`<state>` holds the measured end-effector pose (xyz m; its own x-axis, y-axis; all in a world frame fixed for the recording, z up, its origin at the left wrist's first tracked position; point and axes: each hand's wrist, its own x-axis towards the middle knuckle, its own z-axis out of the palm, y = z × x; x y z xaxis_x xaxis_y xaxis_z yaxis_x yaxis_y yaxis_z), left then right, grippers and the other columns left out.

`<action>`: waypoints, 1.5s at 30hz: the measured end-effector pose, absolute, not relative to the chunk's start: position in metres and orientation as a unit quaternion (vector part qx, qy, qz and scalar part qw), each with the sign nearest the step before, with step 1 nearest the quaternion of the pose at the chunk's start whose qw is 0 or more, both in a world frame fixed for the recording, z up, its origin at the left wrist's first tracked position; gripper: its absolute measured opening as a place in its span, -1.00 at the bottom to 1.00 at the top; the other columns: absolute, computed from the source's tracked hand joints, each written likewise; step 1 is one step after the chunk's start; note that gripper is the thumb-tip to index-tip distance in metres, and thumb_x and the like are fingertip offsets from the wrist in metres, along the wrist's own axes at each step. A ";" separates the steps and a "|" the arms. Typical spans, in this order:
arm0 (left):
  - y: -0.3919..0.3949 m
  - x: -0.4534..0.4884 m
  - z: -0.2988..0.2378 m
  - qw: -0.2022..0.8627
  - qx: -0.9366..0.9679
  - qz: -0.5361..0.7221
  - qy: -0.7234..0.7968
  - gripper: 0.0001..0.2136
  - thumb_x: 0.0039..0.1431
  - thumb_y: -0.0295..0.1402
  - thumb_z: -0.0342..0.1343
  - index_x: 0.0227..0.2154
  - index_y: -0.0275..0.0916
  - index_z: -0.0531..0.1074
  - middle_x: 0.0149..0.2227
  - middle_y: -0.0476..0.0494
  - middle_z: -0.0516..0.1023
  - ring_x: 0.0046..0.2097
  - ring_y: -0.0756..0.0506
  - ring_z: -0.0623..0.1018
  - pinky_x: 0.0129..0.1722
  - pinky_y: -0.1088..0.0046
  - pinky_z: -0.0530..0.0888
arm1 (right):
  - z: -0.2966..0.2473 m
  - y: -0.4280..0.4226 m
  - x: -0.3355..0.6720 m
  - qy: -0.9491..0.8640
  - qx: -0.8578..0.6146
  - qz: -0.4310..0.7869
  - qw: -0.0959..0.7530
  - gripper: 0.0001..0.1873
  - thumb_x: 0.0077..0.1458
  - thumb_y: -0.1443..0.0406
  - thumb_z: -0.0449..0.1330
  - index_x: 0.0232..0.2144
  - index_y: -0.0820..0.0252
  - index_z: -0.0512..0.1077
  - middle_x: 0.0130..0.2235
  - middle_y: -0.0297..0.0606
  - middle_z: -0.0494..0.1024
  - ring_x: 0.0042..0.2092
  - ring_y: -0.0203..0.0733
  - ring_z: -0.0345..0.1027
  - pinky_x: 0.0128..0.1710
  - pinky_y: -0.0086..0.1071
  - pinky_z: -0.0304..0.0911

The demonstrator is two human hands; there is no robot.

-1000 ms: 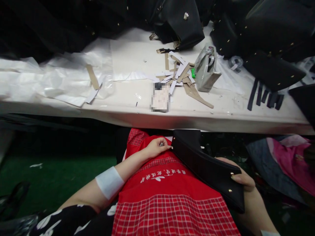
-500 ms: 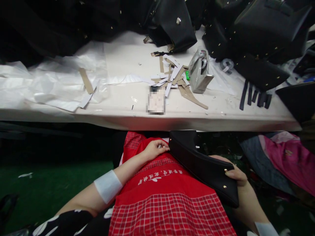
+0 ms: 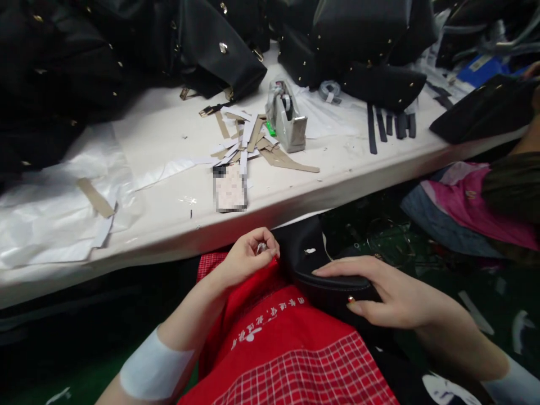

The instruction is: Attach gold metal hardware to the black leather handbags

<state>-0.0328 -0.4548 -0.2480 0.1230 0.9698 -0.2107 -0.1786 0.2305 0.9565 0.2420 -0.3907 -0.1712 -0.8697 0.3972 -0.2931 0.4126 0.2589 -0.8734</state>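
Observation:
A black leather bag piece [image 3: 299, 247] with gold studs and a stitched edge lies across my lap. My right hand [image 3: 388, 295] is closed on its right part, fingers over the top and thumb beside a gold stud. At the left end of the piece, my left hand [image 3: 251, 253] has thumb and fingertips pinched together. Something small and whitish shows inside its curled fingers, too small to name. A small white scrap [image 3: 310, 251] sits on the black leather.
On the white table [image 3: 169, 236] are a tape dispenser [image 3: 291, 132], a heap of card strips [image 3: 248, 138], a pixelated rectangular object [image 3: 230, 188] and black strips [image 3: 371, 129]. Black bags [image 3: 219, 56] crowd the back. Another person's arm [image 3: 525, 135] is at the right.
The view has turned to the right. My right hand has moved from the far end of the bag piece toward its middle. My left hand stays pinched at the left end.

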 end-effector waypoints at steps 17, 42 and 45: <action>-0.402 0.008 -0.222 0.353 0.780 0.147 0.496 -0.89 0.05 -0.31 0.24 -0.45 -0.25 0.57 -0.41 -0.08 0.51 -0.36 -0.04 0.47 -0.34 0.47 0.36 | -0.165 -0.398 0.233 0.851 0.235 -0.469 -0.018 -0.43 -0.09 0.35 0.22 0.05 0.07 0.45 -0.05 -0.24 0.58 -0.11 -0.03 0.48 -0.01 -0.25 0.31; -0.377 0.021 -0.251 0.471 0.625 0.278 0.557 -0.73 -0.15 -0.18 0.32 -0.40 -0.26 0.58 -0.47 -0.03 0.50 -0.43 -0.01 0.42 -0.44 0.51 0.29 | -0.218 -0.361 0.242 0.710 0.412 -0.558 -0.120 -0.59 0.09 -0.01 0.17 -0.19 0.17 0.48 0.07 -0.08 0.44 0.11 0.04 0.30 0.13 -0.15 0.18; -0.377 0.031 -0.251 0.437 0.629 0.248 0.593 -0.90 -0.04 -0.38 0.19 -0.47 -0.24 0.60 -0.46 -0.05 0.57 -0.40 -0.03 0.48 -0.37 0.50 0.33 | -0.245 -0.350 0.252 0.673 0.449 -0.579 -0.099 -0.35 0.02 -0.08 0.19 0.04 0.19 0.37 0.13 -0.04 0.40 0.14 0.05 0.29 0.16 -0.17 0.18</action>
